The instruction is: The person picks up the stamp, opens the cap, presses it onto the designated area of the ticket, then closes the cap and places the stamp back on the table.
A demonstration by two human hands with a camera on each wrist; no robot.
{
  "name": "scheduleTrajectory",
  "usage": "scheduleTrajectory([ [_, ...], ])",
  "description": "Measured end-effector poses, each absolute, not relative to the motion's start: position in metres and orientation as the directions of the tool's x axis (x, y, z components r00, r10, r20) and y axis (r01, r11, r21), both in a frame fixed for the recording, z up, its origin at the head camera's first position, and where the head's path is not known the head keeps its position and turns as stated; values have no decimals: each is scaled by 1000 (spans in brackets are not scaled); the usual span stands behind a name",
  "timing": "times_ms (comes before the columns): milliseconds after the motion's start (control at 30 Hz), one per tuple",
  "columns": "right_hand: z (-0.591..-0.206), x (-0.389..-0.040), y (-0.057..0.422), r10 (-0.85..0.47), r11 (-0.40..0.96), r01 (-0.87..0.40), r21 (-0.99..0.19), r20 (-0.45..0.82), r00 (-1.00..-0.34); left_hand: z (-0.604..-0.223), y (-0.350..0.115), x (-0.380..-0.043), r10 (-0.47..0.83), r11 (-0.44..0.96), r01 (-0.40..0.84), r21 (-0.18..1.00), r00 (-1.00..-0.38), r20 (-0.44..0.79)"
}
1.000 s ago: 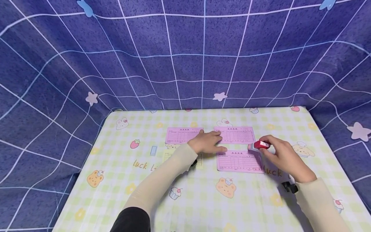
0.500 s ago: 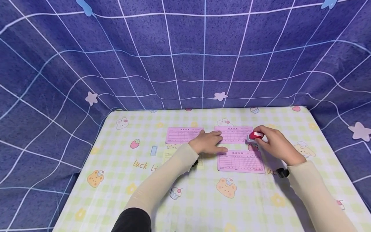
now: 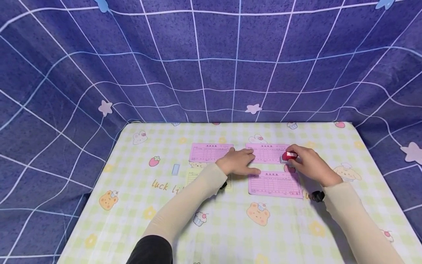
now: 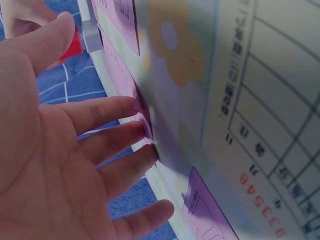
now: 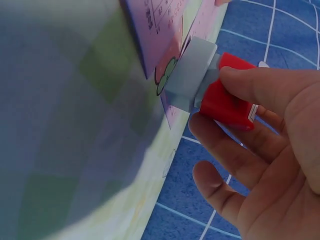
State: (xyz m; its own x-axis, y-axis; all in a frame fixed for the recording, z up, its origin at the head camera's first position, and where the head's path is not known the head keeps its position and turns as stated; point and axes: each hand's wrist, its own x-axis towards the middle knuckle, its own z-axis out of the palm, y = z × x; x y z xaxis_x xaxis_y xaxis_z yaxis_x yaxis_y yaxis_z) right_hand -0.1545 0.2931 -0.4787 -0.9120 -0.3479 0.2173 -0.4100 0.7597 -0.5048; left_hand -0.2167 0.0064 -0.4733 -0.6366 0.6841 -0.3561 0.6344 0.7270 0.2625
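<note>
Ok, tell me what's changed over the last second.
The right hand has moved the red stamp forward and slightly left, from over the gap between the near pink slip and the far right pink slip to the latter's near right corner, keeping its grip. The left hand stays spread at the far right pink slip's left edge; both slips lie as before.

cream left sleeve (image 3: 186, 201) | black upper section (image 3: 152, 249) | cream right sleeve (image 3: 356, 220) | small black wrist devices (image 3: 318, 196)

We saw a deep-blue fabric backdrop (image 3: 214, 77) crossed by pale grid lines, with 3 pale stars (image 3: 253, 109) on it. In front of it we had a table covered by a green-and-white checked cloth (image 3: 132, 220) bearing cartoon prints (image 3: 258, 213).
</note>
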Motion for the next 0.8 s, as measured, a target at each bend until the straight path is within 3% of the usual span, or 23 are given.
scheduleTrajectory([
  [800, -480, -152, 292, -342, 776, -395, -493, 198, -919, -469, 9, -215, 671, 740, 607, 289, -642, -370],
])
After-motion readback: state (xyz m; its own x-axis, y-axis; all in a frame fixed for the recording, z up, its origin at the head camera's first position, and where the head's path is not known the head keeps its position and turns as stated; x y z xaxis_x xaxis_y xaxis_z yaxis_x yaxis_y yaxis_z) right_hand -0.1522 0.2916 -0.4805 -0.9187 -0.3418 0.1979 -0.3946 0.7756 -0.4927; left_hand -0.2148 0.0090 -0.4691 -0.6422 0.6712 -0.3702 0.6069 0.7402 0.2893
